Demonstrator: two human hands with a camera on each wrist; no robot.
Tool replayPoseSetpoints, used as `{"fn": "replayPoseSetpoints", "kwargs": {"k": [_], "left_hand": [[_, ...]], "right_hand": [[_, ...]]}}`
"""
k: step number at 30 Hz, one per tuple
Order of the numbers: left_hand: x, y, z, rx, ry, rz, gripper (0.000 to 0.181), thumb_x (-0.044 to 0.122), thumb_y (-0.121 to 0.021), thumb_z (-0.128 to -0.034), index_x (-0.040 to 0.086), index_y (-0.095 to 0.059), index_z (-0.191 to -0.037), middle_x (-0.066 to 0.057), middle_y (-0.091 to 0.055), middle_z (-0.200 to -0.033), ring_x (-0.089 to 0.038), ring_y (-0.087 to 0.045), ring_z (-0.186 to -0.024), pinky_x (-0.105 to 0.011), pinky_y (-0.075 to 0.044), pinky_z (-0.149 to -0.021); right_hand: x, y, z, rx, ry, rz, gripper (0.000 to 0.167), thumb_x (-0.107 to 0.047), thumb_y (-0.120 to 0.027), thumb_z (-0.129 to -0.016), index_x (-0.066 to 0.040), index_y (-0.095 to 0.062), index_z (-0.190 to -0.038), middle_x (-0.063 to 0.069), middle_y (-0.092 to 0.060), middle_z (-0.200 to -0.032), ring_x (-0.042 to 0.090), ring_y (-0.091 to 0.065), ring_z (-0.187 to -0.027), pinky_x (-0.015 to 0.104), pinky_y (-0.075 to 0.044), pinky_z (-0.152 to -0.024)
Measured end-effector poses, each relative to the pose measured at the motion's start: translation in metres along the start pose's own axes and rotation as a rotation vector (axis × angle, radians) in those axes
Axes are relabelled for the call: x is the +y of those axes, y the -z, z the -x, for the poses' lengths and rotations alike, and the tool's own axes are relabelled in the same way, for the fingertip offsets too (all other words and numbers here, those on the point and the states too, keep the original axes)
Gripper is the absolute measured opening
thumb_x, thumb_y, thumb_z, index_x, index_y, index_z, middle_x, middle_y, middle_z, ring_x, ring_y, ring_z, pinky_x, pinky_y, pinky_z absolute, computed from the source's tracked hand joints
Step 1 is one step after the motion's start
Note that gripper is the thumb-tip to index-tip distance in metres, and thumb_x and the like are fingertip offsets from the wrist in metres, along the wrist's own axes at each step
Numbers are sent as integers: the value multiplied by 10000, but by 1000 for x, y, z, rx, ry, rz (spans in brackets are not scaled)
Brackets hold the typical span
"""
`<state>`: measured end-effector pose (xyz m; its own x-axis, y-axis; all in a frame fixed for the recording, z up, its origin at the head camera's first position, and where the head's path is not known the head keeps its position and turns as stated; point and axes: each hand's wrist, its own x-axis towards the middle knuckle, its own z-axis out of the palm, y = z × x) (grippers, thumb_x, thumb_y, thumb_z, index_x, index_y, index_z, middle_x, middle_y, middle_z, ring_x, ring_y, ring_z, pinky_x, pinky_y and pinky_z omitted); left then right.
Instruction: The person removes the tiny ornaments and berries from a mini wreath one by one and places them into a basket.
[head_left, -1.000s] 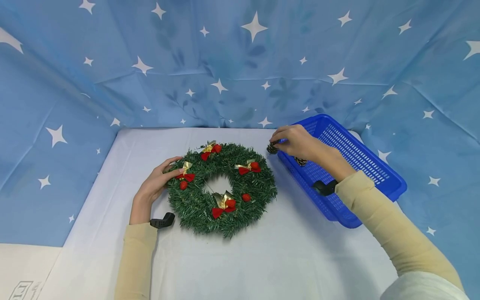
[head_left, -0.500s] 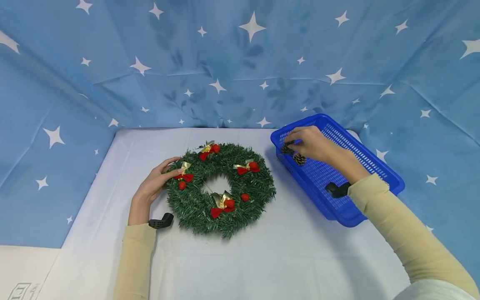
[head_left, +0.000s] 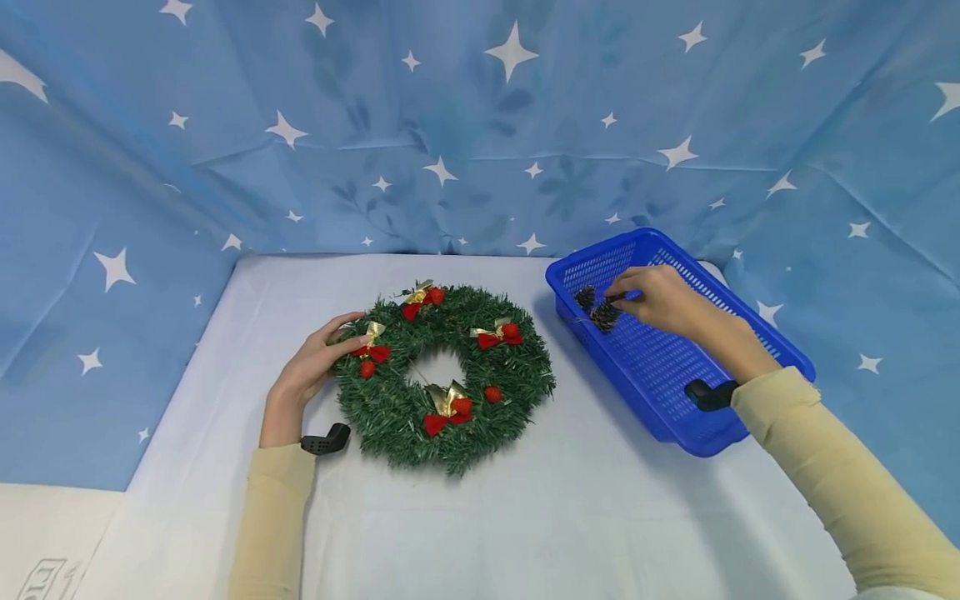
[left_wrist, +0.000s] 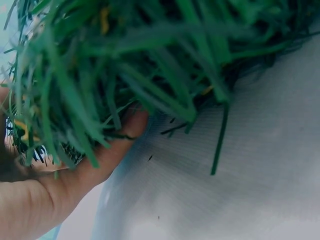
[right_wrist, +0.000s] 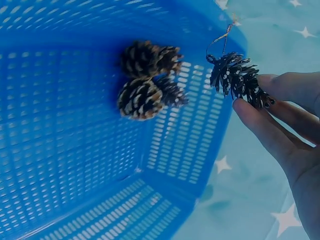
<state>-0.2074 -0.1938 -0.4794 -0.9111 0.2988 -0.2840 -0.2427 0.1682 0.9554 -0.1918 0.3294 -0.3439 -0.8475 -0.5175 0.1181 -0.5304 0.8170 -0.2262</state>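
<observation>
A round green wreath (head_left: 510,417) with red and gold bows and red berries lies on the table. My left hand (head_left: 311,367) grips its left edge. In the left wrist view, the green tinsel (left_wrist: 150,60) hides much of that hand (left_wrist: 75,180). My right hand (head_left: 663,300) is over the far left part of the blue basket (head_left: 750,325). Thumb and fingers pinch a dark pine cone (right_wrist: 237,77) with white-tipped scales and a thin string loop. Below it, several brown pine cones (right_wrist: 140,100) sit clustered in the basket.
The white-covered table (head_left: 480,517) reaches back to a blue star-patterned curtain (head_left: 480,108), which also hangs along both sides. The slotted basket stands right of the wreath, apart from it. Pale material with printed marks (head_left: 45,575) shows at lower left.
My right hand has carried the pine cone rightward, from beside the basket's left rim to over its inside. The left hand and the wreath have stayed in place.
</observation>
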Motion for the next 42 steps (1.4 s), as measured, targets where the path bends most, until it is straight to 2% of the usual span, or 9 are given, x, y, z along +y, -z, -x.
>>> {"fn": "replayPoseSetpoints", "kwargs": {"k": [7, 17, 24, 27, 36, 42], "left_hand": [[2, 1, 1, 11, 8, 1, 717, 334, -692, -1006, 202, -345, -1620, -185, 31, -1723, -399, 60, -1592, -774, -61, -1186], [3, 1, 1, 5, 12, 1, 730, 341, -698, -1002, 208, -339, -1624, -186, 37, -1723, -401, 67, -1591, -762, -51, -1194], [3, 0, 2, 9, 13, 5, 722, 335, -694, -1005, 210, -342, -1622, -184, 32, -1723, -398, 64, -1591, -773, -54, -1186], [3, 0, 3, 12, 12, 6, 711, 323, -689, -1009, 201, -346, -1620, -183, 23, -1723, -394, 60, -1593, -777, -53, -1183], [2, -1, 3, 11, 9, 2, 721, 334, -694, -1005, 190, -346, -1619, -198, 14, -1720, -407, 50, -1590, -752, -59, -1202], [1, -2, 0, 12, 5, 2, 713, 336, -692, -1006, 197, -352, -1617, -192, 16, -1721, -397, 47, -1593, -756, -64, -1199]], "right_hand": [[11, -10, 10, -9, 16, -3, 174, 60, -771, -854, 29, -795, -1023, 191, -759, -1028, 350, -737, -877, 442, -588, -652], [21, -26, 21, -28, -6, -18, 171, 85, -772, -829, 47, -792, -995, 212, -761, -997, 331, -735, -804, 421, -587, -619], [24, -36, 25, -62, -37, -46, 180, 80, -761, -845, 53, -788, -1022, 227, -753, -1024, 361, -734, -866, 451, -611, -672], [27, -40, 26, -60, -29, -40, 183, 77, -765, -845, 50, -787, -1024, 230, -753, -1025, 351, -735, -850, 439, -608, -658], [34, -53, 28, -75, -37, -48, 197, 82, -777, -832, 45, -788, -1025, 215, -751, -1009, 392, -726, -919, 502, -615, -745], [37, -60, 26, -77, -30, -27, 187, 71, -790, -824, 50, -788, -1010, 200, -748, -958, 389, -722, -892, 528, -599, -755]]}}
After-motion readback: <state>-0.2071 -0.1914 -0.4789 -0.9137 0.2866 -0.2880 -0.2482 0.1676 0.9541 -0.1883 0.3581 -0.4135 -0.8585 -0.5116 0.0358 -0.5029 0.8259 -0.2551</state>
